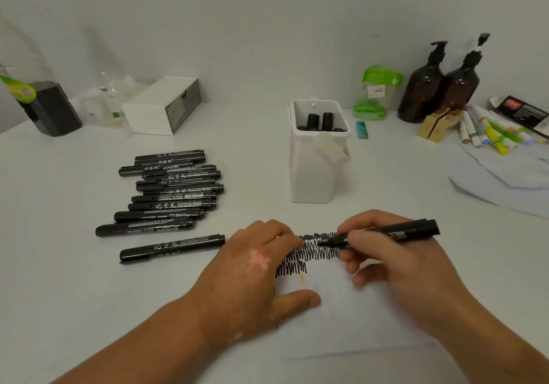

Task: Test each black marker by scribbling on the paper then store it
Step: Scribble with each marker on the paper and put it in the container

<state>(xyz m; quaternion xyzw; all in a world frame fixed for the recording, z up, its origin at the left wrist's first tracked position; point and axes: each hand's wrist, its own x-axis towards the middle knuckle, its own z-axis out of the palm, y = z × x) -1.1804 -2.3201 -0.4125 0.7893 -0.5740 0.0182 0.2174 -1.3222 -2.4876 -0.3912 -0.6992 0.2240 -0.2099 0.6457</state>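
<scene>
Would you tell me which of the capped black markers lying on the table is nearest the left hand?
The lone marker beside the left hand; the others lie bunched in a pile farther back.

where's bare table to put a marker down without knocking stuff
Bare table lies between the marker pile and the white holder, and behind the pile up to the drawer box. The far right is crowded: pump bottles, coloured pens, cloth.

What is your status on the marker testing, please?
Right hand grips marker, tip on scribbles. Left hand flat, pinning paper. Stored markers in white holder, pile lying left. Path to holder looks clear.
</scene>
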